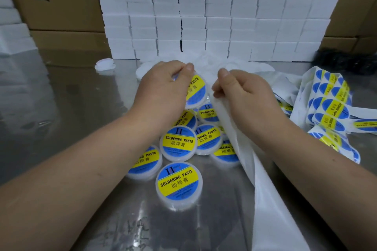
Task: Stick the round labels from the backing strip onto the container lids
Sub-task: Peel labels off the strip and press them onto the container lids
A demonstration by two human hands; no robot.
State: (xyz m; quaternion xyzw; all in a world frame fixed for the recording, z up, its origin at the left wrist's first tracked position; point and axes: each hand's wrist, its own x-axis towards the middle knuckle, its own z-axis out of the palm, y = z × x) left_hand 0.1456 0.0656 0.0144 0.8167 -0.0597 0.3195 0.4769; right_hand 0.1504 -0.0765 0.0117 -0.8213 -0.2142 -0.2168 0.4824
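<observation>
The table (61,107) is a shiny metal sheet, scuffed and streaked, and it mirrors the boxes behind it in dull grey patches. Along its far edge stands a wall of small white boxes (204,15), stacked in tight columns up past the top of the view. Brown cardboard cartons (61,5) with black printed characters flank the wall on the left, and another carton (359,5) rises on the right. A blurred dark mass (342,60) lies on the table at the far right; what it is cannot be told.

The left hand (163,87) grips a labelled lid (196,92) with curled fingers, holding it tilted above the table. The right hand (242,91), just beside it, is clenched around the white backing strip (255,161), which hangs from the fist and trails down toward the near edge.

Below and between the hands a cluster of finished lids (179,142) lies on the table, some overlapping, each bearing a round blue and yellow label reading "SOLDERING PASTE". One lid (179,183) sits apart at the front of the cluster. A plain white lid (105,64) rests alone to the far left, near the boxes. Loops of strip still carrying unused labels (330,103) are heaped on the right side of the table.
</observation>
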